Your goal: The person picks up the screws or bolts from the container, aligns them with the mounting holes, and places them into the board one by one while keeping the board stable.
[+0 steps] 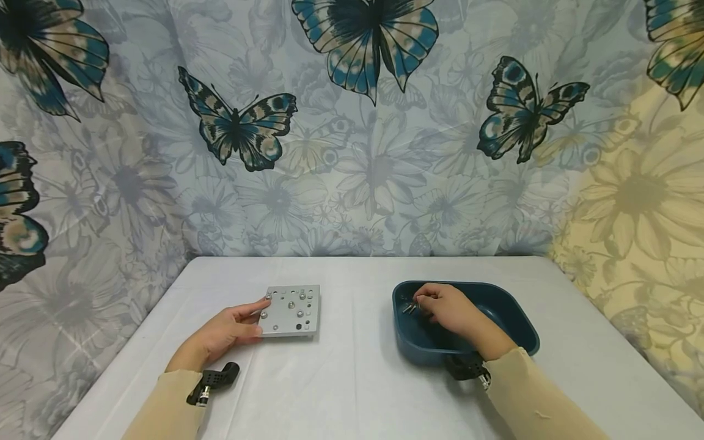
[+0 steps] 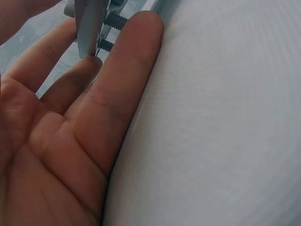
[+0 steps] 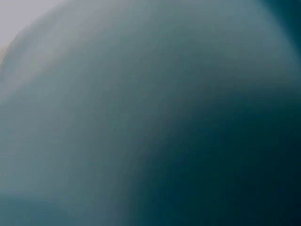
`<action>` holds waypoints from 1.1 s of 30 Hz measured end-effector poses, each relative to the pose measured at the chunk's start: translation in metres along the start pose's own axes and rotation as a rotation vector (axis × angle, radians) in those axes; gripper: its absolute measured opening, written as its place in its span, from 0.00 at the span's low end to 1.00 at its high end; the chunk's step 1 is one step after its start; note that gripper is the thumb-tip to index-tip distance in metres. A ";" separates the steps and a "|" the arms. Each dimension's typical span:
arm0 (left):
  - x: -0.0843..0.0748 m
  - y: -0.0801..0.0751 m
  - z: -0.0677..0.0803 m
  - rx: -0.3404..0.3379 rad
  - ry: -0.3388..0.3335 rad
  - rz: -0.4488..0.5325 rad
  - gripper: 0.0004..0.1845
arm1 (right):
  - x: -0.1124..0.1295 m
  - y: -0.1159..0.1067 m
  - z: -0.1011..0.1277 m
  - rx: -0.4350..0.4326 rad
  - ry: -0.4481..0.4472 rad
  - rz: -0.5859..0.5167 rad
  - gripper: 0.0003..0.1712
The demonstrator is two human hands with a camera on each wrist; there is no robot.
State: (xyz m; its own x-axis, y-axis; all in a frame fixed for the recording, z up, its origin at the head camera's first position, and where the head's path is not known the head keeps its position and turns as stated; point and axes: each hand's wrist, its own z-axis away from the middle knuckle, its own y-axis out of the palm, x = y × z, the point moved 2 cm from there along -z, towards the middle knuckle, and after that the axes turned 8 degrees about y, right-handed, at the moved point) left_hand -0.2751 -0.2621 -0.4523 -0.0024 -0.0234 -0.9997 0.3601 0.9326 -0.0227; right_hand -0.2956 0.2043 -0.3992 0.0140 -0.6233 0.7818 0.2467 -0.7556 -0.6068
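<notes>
A silver metal plate (image 1: 283, 319) with holes and several bolts set in it is on the left of the table. My left hand (image 1: 222, 333) grips its left edge; in the left wrist view, threaded bolt shanks (image 2: 114, 20) stick out of the plate beside the fingers. On the right, my right hand (image 1: 452, 311) reaches into a dark blue plastic bin (image 1: 508, 311), fingers bent downward. Small metal bolts (image 1: 409, 308) lie right by its fingertips; whether it pinches one is hidden. The right wrist view is a blur of the bin's wall.
A white cloth (image 1: 352, 385) covers the table. Behind it hangs a curtain (image 1: 379, 201) printed with butterflies and flowers. Black wrist cameras (image 1: 217, 379) sit under both forearms, the right one close against the bin's front wall.
</notes>
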 end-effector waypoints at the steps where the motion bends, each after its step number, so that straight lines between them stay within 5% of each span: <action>1: -0.001 0.000 0.000 0.003 0.002 0.003 0.44 | 0.000 -0.001 0.001 0.015 0.016 -0.059 0.15; 17: 0.001 0.000 0.003 0.010 0.003 -0.013 0.44 | -0.004 -0.022 0.011 0.044 0.132 -0.672 0.24; 33: -0.001 0.001 0.002 0.015 0.011 -0.019 0.44 | 0.034 -0.016 -0.005 0.088 0.174 -0.835 0.27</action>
State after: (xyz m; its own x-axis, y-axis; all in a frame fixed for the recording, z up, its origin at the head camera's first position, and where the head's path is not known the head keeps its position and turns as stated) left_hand -0.2731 -0.2615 -0.4515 -0.0196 -0.0374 -0.9991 0.3734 0.9267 -0.0420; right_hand -0.3035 0.1942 -0.3636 -0.3529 0.1032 0.9299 0.1846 -0.9667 0.1773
